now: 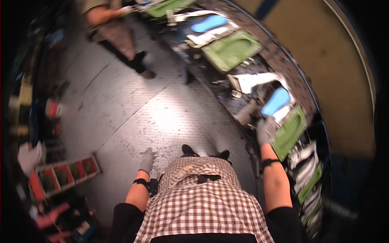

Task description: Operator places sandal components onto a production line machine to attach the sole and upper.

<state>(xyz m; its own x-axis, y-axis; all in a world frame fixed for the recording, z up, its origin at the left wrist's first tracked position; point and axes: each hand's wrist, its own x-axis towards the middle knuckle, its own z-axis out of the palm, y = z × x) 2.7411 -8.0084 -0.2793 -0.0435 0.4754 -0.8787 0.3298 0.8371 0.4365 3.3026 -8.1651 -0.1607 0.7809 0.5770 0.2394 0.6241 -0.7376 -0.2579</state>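
My left hand (146, 160), in a pale grey glove, hangs beside my checked apron (202, 202) with its fingers apart and nothing in it. My right hand (266, 130), gloved alike, reaches to the work line at the right. Its fingertips are at the near end of a blue sole-shaped piece (276, 101), which lies on a white metal frame (265, 80). A green tray-like plate (289, 135) with a sole-shaped hollow lies right beside this hand. Motion blur smears the right fingers, so whether they grip anything does not show.
Along the curved work line stand another green plate (231, 50) and another blue piece (208, 23). A person in an apron (117, 38) works farther up the line. At the left are a rack with red compartments (67, 176) and a pale glove-like shape (30, 158). Grey floor plates (133, 109) lie between.
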